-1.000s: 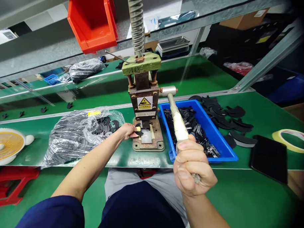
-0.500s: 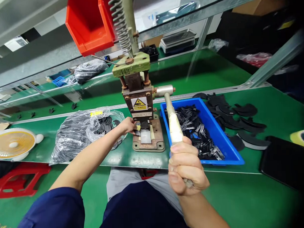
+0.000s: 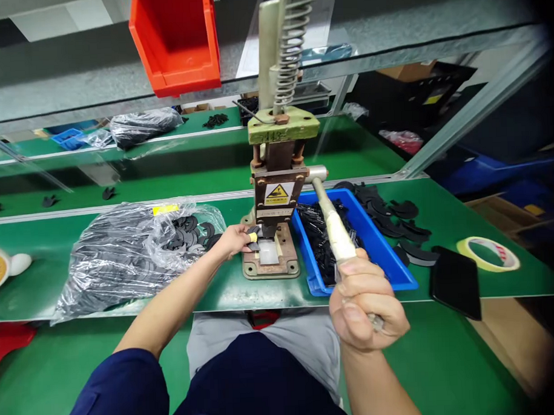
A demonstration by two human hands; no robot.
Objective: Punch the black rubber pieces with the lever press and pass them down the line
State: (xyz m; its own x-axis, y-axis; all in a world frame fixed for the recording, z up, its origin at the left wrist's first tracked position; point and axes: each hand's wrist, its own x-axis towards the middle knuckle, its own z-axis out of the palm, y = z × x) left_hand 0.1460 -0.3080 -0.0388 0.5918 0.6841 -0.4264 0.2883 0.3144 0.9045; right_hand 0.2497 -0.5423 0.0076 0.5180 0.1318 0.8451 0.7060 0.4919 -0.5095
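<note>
My right hand [image 3: 369, 301] is closed around the pale, tape-wrapped lever [image 3: 336, 229] of a bench hand press [image 3: 280, 189]. The lever slants down toward me from the press's right side. At the left of the press's die, my left hand [image 3: 235, 241] pinches a dark, curved flat piece [image 3: 253, 247]. A small yellow patch shows at those fingertips; I cannot tell what it is. Just right of the piece, a pale block [image 3: 268, 252] sits on the press base under the dark punch. My fingers partly hide the piece.
Left of the press lies a clear plastic bag [image 3: 119, 255] of dark curved pieces. A blue tray [image 3: 383, 258] of small black parts stands right, with loose curved pieces [image 3: 372, 207], a black flat object [image 3: 456, 280] and a tape roll [image 3: 469, 258] beyond. A red bin [image 3: 181, 77] hangs above.
The view has levelled and turned, showing more of the right end of the bench. More of the curved piece shows beside the die. Both hands keep their hold.
</note>
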